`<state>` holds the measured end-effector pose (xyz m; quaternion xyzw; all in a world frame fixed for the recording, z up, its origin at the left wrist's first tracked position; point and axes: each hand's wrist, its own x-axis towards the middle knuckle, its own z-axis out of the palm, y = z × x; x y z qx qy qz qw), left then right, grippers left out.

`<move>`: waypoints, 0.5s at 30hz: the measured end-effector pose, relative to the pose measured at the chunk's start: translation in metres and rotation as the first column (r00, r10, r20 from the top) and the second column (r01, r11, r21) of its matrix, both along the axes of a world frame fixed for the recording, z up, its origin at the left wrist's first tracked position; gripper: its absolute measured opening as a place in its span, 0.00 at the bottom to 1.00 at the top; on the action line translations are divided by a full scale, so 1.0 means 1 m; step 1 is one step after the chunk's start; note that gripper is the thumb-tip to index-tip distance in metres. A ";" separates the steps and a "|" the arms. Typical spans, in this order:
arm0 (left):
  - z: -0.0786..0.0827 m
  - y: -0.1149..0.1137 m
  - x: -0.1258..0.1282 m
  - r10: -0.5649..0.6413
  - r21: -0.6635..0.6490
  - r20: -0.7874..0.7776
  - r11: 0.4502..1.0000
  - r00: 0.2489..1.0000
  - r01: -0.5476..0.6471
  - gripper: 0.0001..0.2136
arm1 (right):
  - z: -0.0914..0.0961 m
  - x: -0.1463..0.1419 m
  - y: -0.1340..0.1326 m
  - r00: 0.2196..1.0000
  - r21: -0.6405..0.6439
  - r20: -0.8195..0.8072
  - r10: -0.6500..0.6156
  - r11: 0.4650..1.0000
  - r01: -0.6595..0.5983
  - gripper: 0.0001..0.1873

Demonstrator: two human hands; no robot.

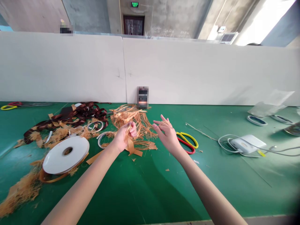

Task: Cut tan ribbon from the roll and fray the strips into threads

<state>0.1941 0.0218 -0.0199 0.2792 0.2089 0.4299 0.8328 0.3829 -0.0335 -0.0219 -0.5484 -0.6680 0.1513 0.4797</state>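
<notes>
My left hand (125, 133) is closed on a tan ribbon, part of which shows hanging below the fingers with thin strands. To its right, my right hand (166, 132) is raised with its fingers stretched out and apart, and I see nothing held in it. Behind both hands lies a pile of tan frayed strands (127, 114). Beside my right wrist are scissors with yellow and red handles (189, 142), their blades hidden by the arm. Cut flat pieces of tan ribbon (137, 152) lie under my left hand.
A white spool (67, 156) of tan ribbon lies left, with frayed fibres (23, 190) and dark brown ribbon (79, 114) around it. Another pair of scissors (11, 105) is far left. A white adapter (248, 143) with cables lies right. A white partition (187, 72) stands behind the green table.
</notes>
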 end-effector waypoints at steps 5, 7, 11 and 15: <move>0.001 0.000 0.000 -0.008 -0.034 0.013 0.999 1.000 0.008 0.14 | 0.008 -0.005 -0.002 0.883 -0.200 -0.464 0.077 0.961 -0.189 0.29; 0.000 0.002 0.000 0.003 -0.041 0.009 0.999 1.000 -0.002 0.13 | 0.010 -0.006 -0.003 0.749 -0.201 -0.658 0.082 0.939 -0.280 0.29; -0.009 0.008 -0.010 0.044 -0.047 -0.003 0.998 0.999 -0.044 0.11 | 0.016 0.006 -0.002 0.373 -0.098 -0.924 0.087 0.887 -0.451 0.29; -0.018 0.012 -0.027 0.073 -0.056 -0.002 0.996 0.997 -0.073 0.10 | 0.023 0.029 -0.004 0.194 -0.052 -0.980 0.041 0.891 -0.450 0.30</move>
